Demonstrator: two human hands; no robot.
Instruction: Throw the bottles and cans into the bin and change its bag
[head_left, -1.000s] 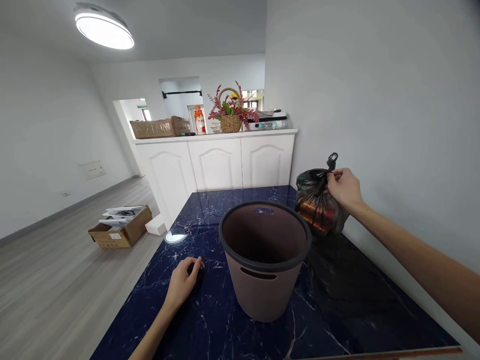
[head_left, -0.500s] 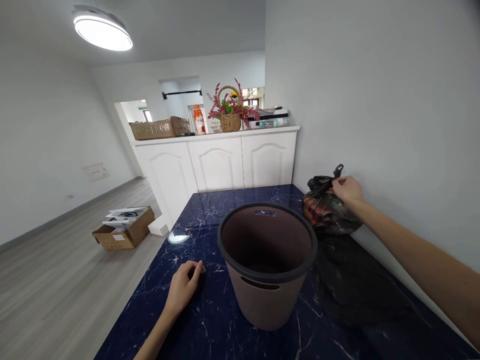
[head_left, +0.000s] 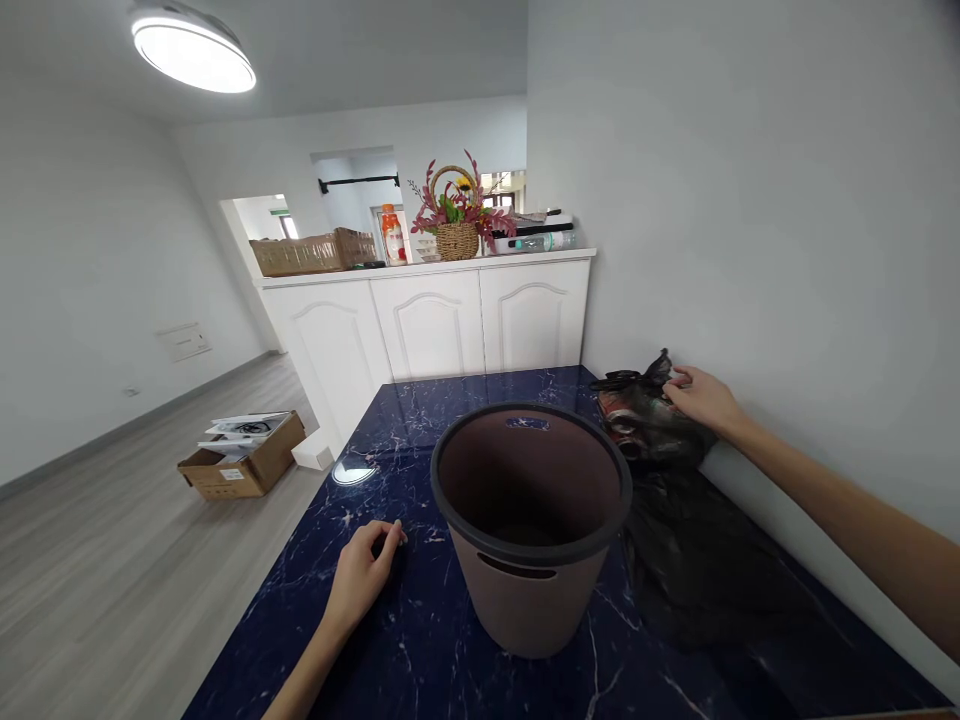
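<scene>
A brown trash can [head_left: 525,600] with a dark rim stands upright on the blue marbled table [head_left: 420,640]. To its left, my left hand [head_left: 364,570] rests on the tabletop, loosely curled around nothing. My right hand [head_left: 701,398] is at the top of a filled, knotted black plastic bag [head_left: 656,420] by the wall. Its fingers are slightly apart beside the knot and look free of it. Reddish contents show through the bag's thin side. Another black plastic bag [head_left: 712,560] lies flat on the table to the right of the can.
A white cabinet [head_left: 427,330] stands behind the table, carrying a flower basket [head_left: 457,240], an orange-capped bottle [head_left: 394,235], a clear bottle [head_left: 544,242] and a woven tray [head_left: 300,255]. A cardboard box [head_left: 244,475] sits on the floor at left. The wall [head_left: 750,200] borders the table's right.
The knotted bag has sunk lower and its tied top has flopped to the left. My right hand's fingers have loosened from the knot. My left hand stays put.
</scene>
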